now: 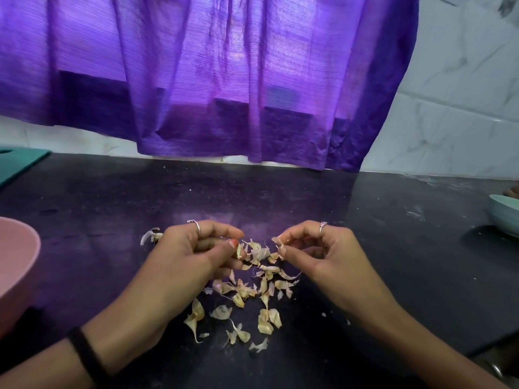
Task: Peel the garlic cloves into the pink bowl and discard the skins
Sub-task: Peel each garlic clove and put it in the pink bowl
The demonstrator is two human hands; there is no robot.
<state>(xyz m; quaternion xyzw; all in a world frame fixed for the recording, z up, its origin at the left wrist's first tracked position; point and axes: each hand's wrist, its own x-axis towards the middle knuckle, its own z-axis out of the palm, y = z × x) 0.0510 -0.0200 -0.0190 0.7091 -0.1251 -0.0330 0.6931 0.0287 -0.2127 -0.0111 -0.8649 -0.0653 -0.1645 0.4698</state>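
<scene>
- My left hand is curled over the black counter, thumb and fingers pinching a small pale piece at about 3 o'clock of the hand; I cannot tell whether it is a clove or only skin.
- My right hand is curled too, its fingertips nipping a shred of skin at its 9 o'clock side.
- The loose skins lie scattered on the counter between and below my hands, trailing towards 6 o'clock.
- The pink bowl sits well apart at 9 o'clock, only its rim showing; what it holds is hidden from me.
- A pale green bowl stands at 3 o'clock, near the edge of view.
- Risk, as I judge it: the skins are light and papery, so a sweep of my wrist towards the pink bowl could scatter them further or carry some in with the cloves.
- A small clove could also slip from so slight a pinch and get lost among the skins.
</scene>
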